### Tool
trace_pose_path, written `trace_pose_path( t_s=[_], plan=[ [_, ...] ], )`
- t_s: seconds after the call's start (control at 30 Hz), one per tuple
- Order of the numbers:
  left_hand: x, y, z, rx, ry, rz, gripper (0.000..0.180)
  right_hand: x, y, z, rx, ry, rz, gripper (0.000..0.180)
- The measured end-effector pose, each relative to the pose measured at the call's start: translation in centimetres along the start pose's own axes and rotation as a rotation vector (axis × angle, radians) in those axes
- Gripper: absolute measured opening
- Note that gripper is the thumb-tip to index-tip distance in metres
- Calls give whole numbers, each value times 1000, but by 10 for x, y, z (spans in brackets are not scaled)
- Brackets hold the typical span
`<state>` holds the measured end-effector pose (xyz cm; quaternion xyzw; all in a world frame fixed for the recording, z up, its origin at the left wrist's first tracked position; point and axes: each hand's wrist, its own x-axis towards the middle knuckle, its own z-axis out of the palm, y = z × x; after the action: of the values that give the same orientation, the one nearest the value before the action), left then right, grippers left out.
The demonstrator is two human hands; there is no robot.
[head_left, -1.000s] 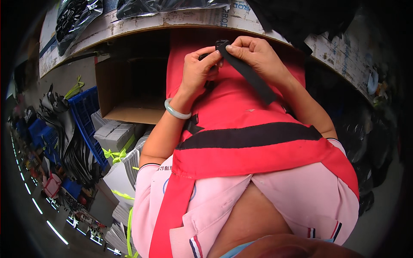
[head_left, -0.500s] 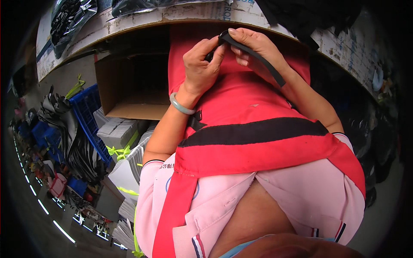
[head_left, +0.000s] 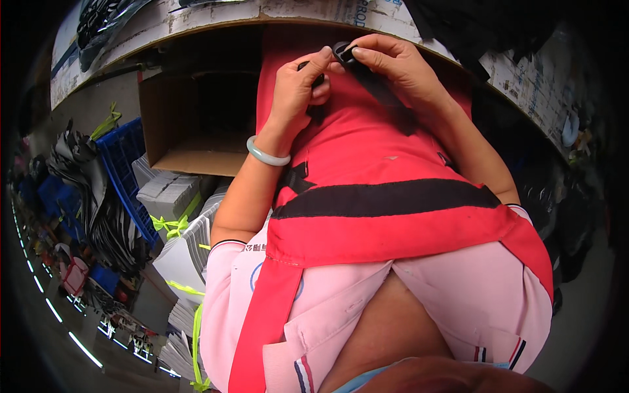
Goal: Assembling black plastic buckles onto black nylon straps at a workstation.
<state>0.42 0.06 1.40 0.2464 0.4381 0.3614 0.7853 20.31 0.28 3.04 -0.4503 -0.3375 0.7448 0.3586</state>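
Observation:
Over my lap, both hands are at a black strap (head_left: 383, 92) with a dark, shiny, buckle-like piece (head_left: 342, 50) at its far end. My right hand (head_left: 403, 71) is closed, pinching the strap by this piece between thumb and fingers. From there the strap's tail hangs down over the red apron (head_left: 354, 144). My left hand (head_left: 298, 88), wearing a pale bangle (head_left: 267, 154) on its wrist, is closed with its fingertips at the left side of the buckle-like piece. More black material shows between its curled fingers; its shape is mostly hidden.
A worktable edge (head_left: 216, 21) curves across the far side, with bagged black items (head_left: 105, 26) at its left. Below it stands an open cardboard box (head_left: 196, 160). To the left are a blue crate (head_left: 124, 177) and grey stacks (head_left: 170, 193) tied with yellow-green ribbon.
My hands have drawn slightly apart, the left one moving a little left. The strap's tail has swung from along my right wrist to hanging lower, and the buckle-like piece now shows more.

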Motion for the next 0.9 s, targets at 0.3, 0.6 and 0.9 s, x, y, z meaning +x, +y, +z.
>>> trace_pose_path(
  t_s=[0.3, 0.6, 0.9],
  plan=[
    [-2, 1, 14, 33, 89, 146, 19, -15, -21, 20, -336, 49, -486, 14],
    [1, -14, 16, 146, 84, 222, 14, -20, -18, 23, -254, 193, -472, 18],
    [-5, -14, 17, 304, 160, 486, 18, -20, -3, 13, -77, 108, 127, 21]
  ],
)
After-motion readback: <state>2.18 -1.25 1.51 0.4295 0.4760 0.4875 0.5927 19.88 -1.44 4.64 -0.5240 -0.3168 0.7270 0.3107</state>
